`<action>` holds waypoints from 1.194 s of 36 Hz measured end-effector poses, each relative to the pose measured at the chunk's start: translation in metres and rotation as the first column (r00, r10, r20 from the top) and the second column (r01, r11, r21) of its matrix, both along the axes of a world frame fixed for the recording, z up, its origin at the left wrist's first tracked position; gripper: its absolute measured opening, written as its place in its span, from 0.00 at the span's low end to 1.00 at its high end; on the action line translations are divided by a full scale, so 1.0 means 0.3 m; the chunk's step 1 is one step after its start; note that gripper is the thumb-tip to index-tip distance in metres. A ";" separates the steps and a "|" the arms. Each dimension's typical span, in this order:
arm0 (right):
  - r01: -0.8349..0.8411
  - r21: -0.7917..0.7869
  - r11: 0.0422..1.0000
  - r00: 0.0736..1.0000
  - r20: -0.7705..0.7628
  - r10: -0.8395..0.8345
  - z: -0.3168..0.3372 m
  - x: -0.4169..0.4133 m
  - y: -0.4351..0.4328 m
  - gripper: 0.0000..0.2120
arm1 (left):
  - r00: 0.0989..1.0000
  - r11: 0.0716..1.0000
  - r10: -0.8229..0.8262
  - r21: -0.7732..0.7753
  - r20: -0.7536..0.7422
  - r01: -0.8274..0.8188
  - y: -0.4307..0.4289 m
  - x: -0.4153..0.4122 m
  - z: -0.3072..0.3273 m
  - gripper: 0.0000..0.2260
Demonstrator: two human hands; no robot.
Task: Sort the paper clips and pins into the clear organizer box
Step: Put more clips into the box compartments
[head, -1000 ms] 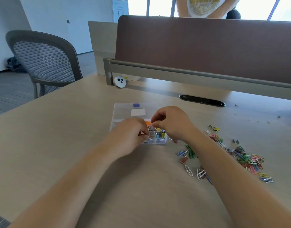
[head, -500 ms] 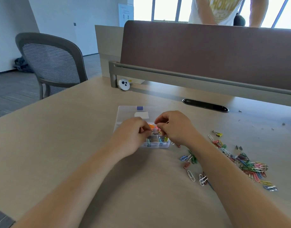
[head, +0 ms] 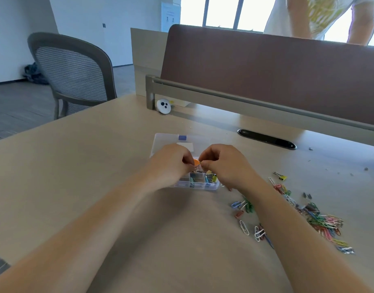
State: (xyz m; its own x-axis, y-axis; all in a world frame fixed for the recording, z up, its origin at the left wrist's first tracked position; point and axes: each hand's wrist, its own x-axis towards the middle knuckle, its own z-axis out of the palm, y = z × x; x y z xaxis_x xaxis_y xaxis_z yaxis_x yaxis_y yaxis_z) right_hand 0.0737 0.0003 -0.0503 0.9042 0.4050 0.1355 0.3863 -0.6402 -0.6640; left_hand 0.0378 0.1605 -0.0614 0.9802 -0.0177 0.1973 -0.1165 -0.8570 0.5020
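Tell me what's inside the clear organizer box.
In the clear organizer box, the front compartments hold colored clips, bluish and yellow, with something orange farther back. The left hand and right hand, pinching a small clip between them, cover the other compartments.

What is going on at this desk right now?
A person is sorting stationery. The left hand and the right hand meet over the clear organizer box, pinching a small metal piece between them; its kind is too small to tell. Many coloured paper clips lie loose on the desk to the right.
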 end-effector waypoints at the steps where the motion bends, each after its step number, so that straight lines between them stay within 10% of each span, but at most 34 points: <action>1: -0.004 -0.037 0.999 1.000 0.010 0.005 -0.004 0.003 0.001 0.03 | 1.000 1.000 0.001 0.010 0.009 -0.001 0.002 0.000 -0.004 0.05; 43: -0.008 -0.315 0.949 0.992 0.118 0.047 -0.044 0.015 0.015 0.05 | 0.988 0.984 -0.029 0.176 0.150 0.002 -0.015 -0.024 -0.058 0.07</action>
State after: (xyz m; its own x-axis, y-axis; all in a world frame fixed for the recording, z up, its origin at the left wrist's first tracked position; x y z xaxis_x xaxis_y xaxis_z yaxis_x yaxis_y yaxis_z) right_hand 0.0783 0.0047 -0.0636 0.8766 0.4693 0.1067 0.4724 -0.7963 -0.3778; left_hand 0.0308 0.1560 -0.0787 0.9384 -0.0802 0.3360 -0.1938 -0.9274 0.3200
